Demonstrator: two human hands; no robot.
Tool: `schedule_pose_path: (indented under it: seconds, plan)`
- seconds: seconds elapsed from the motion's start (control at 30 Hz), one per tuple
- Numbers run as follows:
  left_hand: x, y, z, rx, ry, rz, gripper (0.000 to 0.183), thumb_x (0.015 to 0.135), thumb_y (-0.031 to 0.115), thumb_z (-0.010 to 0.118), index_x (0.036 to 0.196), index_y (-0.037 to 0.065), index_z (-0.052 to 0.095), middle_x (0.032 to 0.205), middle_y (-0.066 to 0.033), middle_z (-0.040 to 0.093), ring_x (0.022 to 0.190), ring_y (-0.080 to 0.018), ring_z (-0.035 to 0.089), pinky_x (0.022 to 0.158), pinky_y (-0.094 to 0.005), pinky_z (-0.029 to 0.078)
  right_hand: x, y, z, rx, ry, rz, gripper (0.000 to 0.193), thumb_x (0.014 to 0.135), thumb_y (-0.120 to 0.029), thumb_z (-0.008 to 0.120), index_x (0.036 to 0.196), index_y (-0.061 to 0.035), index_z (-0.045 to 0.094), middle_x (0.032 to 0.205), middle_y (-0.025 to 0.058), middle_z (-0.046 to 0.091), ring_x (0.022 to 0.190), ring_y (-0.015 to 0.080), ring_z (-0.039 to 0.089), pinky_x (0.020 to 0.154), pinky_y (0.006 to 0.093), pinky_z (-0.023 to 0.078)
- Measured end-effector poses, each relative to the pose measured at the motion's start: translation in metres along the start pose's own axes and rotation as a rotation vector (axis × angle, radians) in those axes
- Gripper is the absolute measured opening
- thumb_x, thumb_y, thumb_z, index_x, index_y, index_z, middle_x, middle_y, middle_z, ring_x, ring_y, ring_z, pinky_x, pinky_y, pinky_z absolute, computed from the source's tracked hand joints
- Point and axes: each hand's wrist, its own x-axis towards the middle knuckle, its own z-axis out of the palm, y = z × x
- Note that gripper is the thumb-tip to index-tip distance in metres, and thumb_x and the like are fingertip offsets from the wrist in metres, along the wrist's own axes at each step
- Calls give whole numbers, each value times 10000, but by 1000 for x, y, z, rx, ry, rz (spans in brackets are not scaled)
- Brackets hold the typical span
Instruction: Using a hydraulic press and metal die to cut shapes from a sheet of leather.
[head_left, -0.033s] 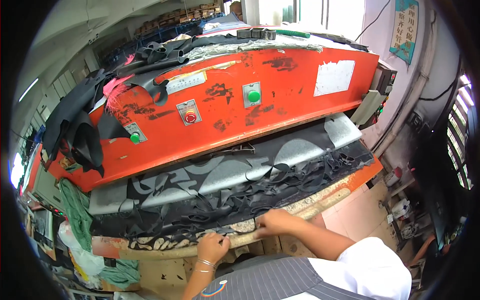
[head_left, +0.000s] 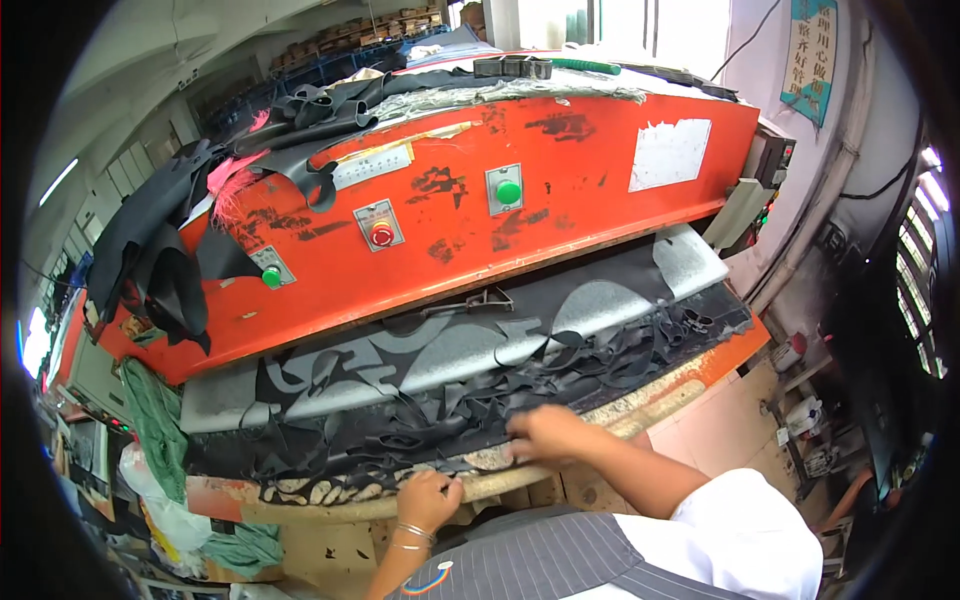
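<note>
Fingers [head_left: 521, 425] of the left hand [head_left: 425, 502] and right hand [head_left: 553, 434] are curled, grip indiscernible, with black scraps [head_left: 420, 437] just beyond, banded left to right, nearer the right hand.

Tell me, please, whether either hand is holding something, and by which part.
It cannot be told: the left hand curls at the pale front rail, the right hand is by the black scraps, and no gripped piece shows clearly.

Scraps [head_left: 480, 400] before machine [head_left: 580, 190], bags [head_left: 165, 510] at left, sign [head_left: 808, 65] on wall [head_left: 757, 75] at right
</note>
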Motion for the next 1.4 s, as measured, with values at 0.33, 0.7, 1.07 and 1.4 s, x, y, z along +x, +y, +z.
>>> schedule_pose_path:
  seconds: [0.33, 0.7, 1.07, 1.4]
  plan:
    - [51, -3, 9, -127, -192, -113, 223, 792, 300, 697, 732, 85, 710, 683, -66, 628, 680, -248, 609, 583, -368, 487, 239, 84, -71, -237, 487, 297, 721, 705, -603, 704, 1211, -118, 537, 1201, 155, 503, 1137, 296, 448, 897, 439, 408]
    - [110, -17, -7, -615, -27, -206, 152, 840, 101, 685, 961, 10, 688, 798, -73, 645, 742, -143, 631, 674, -254, 492, 162, 87, -78, 173, 562, 179, 576, 630, -420, 730, 1057, -43, 651, 1054, 178, 561, 1068, 329, 520, 905, 424, 462]
    - [157, -52, -1, -1228, -285, -130, 308, 875, 104, 618, 1150, -1, 528, 1068, -113, 606, 1021, -207, 575, 905, -339, 464, 103, -43, 58, 586, 520, -52, 493, 686, -330, 766, 1022, -3, 613, 1131, 192, 554, 1099, 369, 513, 950, 423, 415]
    - [136, -72, -19, -1128, -767, 147, 342, 862, 144, 638, 1163, 17, 539, 1089, -123, 606, 1027, -230, 580, 909, -352, 464, 153, -137, 96, 697, 628, -54, 489, 683, -403, 741, 964, -13, 653, 928, 205, 609, 910, 366, 584, 763, 443, 468]
